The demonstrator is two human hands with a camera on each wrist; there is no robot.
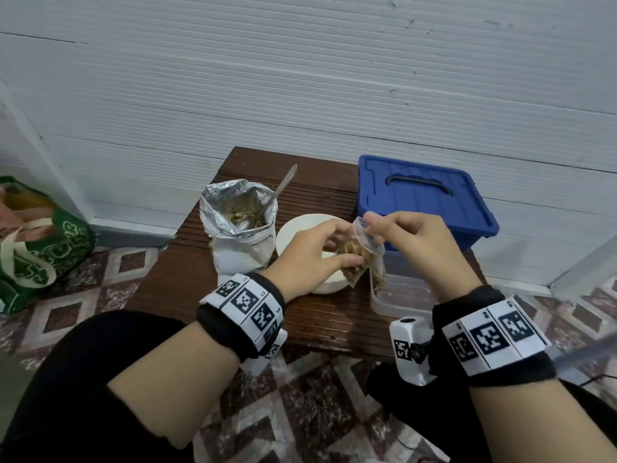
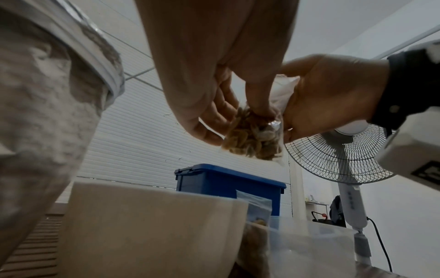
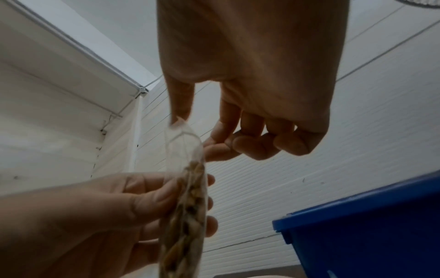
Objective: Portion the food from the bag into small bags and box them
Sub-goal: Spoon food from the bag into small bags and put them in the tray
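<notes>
Above the white bowl (image 1: 300, 228), the left hand (image 1: 310, 259) grips the filled lower part of the small bag (image 1: 359, 259) while the right hand (image 1: 414, 242) pinches its top edge. The foil bag (image 1: 238, 225) stands open just left of the bowl, and the clear box (image 1: 400, 295) sits just right of it with another filled bag inside.

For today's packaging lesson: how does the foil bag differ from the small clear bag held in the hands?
The foil bag is opaque, silver and crumpled; the small clear bag shows its contents. The foil bag stands on the table untouched, a spoon inside; the small clear bag is held up by the left hand and right hand. Both hold food.
</notes>
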